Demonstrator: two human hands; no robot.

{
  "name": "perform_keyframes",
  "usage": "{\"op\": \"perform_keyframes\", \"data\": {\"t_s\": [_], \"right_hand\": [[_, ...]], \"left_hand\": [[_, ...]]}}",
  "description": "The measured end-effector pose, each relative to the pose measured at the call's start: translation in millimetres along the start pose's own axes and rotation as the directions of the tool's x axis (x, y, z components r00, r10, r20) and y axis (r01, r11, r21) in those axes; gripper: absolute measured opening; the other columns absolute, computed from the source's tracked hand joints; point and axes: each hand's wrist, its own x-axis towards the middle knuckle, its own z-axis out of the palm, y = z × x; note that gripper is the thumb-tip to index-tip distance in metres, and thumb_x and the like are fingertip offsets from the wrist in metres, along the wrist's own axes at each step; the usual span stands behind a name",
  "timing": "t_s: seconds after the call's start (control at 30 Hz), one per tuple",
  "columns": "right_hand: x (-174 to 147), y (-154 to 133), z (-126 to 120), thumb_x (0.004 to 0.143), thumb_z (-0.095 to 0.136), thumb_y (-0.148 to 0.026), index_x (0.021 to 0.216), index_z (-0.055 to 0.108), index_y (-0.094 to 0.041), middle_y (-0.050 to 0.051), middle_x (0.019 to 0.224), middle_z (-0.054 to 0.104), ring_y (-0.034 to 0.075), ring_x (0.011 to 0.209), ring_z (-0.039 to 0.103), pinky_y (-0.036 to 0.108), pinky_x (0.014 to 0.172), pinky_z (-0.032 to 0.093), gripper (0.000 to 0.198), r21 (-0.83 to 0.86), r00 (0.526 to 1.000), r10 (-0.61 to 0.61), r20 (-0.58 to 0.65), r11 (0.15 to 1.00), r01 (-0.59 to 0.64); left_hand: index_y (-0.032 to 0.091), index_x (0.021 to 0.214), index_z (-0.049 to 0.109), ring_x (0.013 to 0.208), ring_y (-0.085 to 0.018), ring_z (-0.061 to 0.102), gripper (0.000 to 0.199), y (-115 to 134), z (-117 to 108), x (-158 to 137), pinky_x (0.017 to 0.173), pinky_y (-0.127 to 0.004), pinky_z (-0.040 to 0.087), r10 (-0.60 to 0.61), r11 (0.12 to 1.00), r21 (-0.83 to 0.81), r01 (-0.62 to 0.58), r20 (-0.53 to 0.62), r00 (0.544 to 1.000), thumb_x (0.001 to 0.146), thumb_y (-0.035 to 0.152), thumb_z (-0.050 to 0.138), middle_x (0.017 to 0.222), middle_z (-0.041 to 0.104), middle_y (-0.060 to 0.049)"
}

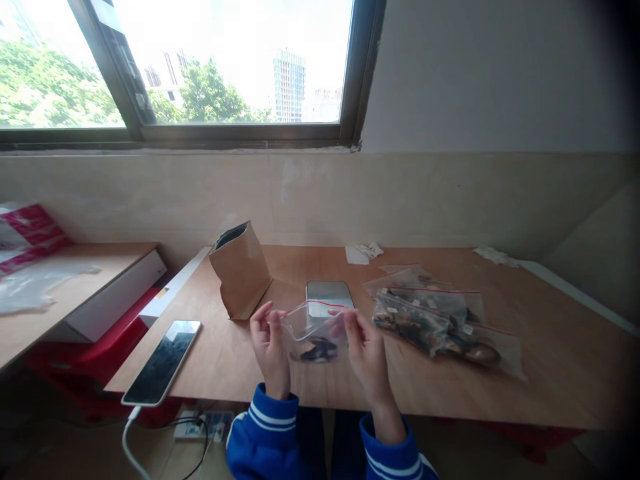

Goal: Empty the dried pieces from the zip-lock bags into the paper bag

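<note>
Between my two hands hangs a clear zip-lock bag (318, 350) with a red line along its top and some dark, dried-looking pieces at the bottom. My left hand (271, 347) pinches the left side of its mouth, and my right hand (366, 347) grips the right side. The mouth appears parted. Just beyond the bag lies a small flat silver device (330, 291), partly hidden by it; it looks like a scale. To the left stands a brown paper bag (245, 273) with its top open.
Several filled zip-lock bags (425, 323) lie piled on the right of the wooden table (565, 373). A phone (164, 363) on a white cable sits at the left edge. Crumpled white paper (367, 252) rests near the wall. Another table (55, 293) stands at left.
</note>
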Motion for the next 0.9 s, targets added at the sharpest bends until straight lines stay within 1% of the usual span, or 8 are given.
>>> {"op": "perform_keyframes", "data": {"t_s": [0.13, 0.3, 0.37, 0.47, 0.57, 0.63, 0.73, 0.9], "right_hand": [[-6, 6, -6, 0.087, 0.044, -0.058, 0.083, 0.064, -0.018, 0.004, 0.065, 0.069, 0.015, 0.051, 0.058, 0.025, 0.049, 0.047, 0.045, -0.005, 0.993, 0.066, -0.098, 0.998, -0.067], [-12, 12, -14, 0.085, 0.048, -0.058, 0.086, 0.066, -0.015, 0.002, 0.055, 0.065, 0.011, 0.039, 0.047, 0.023, 0.041, 0.04, 0.047, -0.004, 0.979, 0.115, -0.167, 0.993, -0.117], [-13, 16, -15, 0.085, 0.048, -0.056, 0.09, 0.066, -0.015, 0.002, 0.058, 0.065, 0.011, 0.041, 0.047, 0.023, 0.043, 0.041, 0.045, -0.001, 0.974, 0.102, -0.201, 0.995, -0.104], [-13, 25, -17, 0.087, 0.047, -0.055, 0.085, 0.063, -0.016, 0.004, 0.069, 0.066, 0.01, 0.044, 0.047, 0.023, 0.045, 0.042, 0.042, 0.024, 0.962, 0.083, -0.261, 0.997, -0.08], [-12, 37, -22, 0.087, 0.047, -0.055, 0.083, 0.061, -0.016, 0.003, 0.071, 0.065, 0.009, 0.045, 0.045, 0.023, 0.045, 0.04, 0.042, 0.055, 0.938, 0.095, -0.334, 0.995, -0.081], [-10, 46, -25, 0.086, 0.047, -0.057, 0.084, 0.062, -0.015, 0.003, 0.069, 0.064, 0.009, 0.045, 0.044, 0.023, 0.045, 0.039, 0.045, 0.061, 0.923, 0.108, -0.369, 0.994, -0.092], [-9, 59, -32, 0.085, 0.046, -0.059, 0.086, 0.064, -0.015, 0.004, 0.07, 0.066, 0.01, 0.045, 0.044, 0.023, 0.045, 0.039, 0.048, 0.033, 0.923, 0.12, -0.365, 0.993, -0.116], [-7, 76, -47, 0.086, 0.049, -0.054, 0.094, 0.066, -0.014, 0.008, 0.077, 0.07, 0.013, 0.051, 0.053, 0.027, 0.054, 0.048, 0.044, -0.102, 0.971, 0.069, -0.229, 0.99, -0.095]], "left_hand": [[0.017, 0.073, 0.056, 0.06, -0.01, 0.051, 0.035, -1, -1, 0, 0.057, -0.021, 0.041, 0.031, 0.992, 0.122, -0.018, -0.107, 0.994, 0.08, 0.05, 0.059, 0.068, 0.057, 0.002], [0.018, 0.073, 0.055, 0.047, -0.008, 0.04, 0.037, 10, 0, 1, 0.046, -0.019, 0.034, 0.091, 0.985, 0.159, -0.071, -0.118, 0.989, 0.079, 0.054, 0.059, 0.053, 0.043, 0.007], [0.018, 0.077, 0.056, 0.044, -0.007, 0.038, 0.039, 11, 1, 2, 0.043, -0.019, 0.031, 0.038, 0.991, 0.132, -0.029, -0.071, 0.997, 0.079, 0.056, 0.057, 0.051, 0.04, 0.008], [0.018, 0.096, 0.06, 0.047, -0.008, 0.048, 0.05, 5, -1, 3, 0.045, -0.019, 0.037, -0.146, 0.989, 0.038, 0.144, 0.085, 0.986, 0.081, 0.063, 0.047, 0.056, 0.052, 0.005], [0.015, 0.105, 0.062, 0.072, -0.015, 0.064, 0.051, -9, -7, 0, 0.066, -0.026, 0.049, -0.311, 0.939, -0.052, 0.341, 0.297, 0.903, 0.081, 0.06, 0.05, 0.079, 0.069, -0.005], [0.014, 0.104, 0.064, 0.089, -0.02, 0.066, 0.044, -20, -10, -4, 0.081, -0.031, 0.05, -0.36, 0.906, -0.072, 0.417, 0.387, 0.849, 0.079, 0.049, 0.061, 0.093, 0.071, -0.01], [0.013, 0.098, 0.068, 0.098, -0.023, 0.064, 0.036, -33, -13, -10, 0.089, -0.034, 0.048, -0.366, 0.907, -0.041, 0.42, 0.418, 0.831, 0.074, 0.039, 0.069, 0.101, 0.071, -0.012], [0.013, 0.088, 0.07, 0.086, -0.019, 0.065, 0.029, -47, -14, -9, 0.081, -0.031, 0.05, -0.308, 0.948, 0.03, 0.316, 0.326, 0.894, 0.072, 0.038, 0.071, 0.09, 0.072, -0.008]]}}
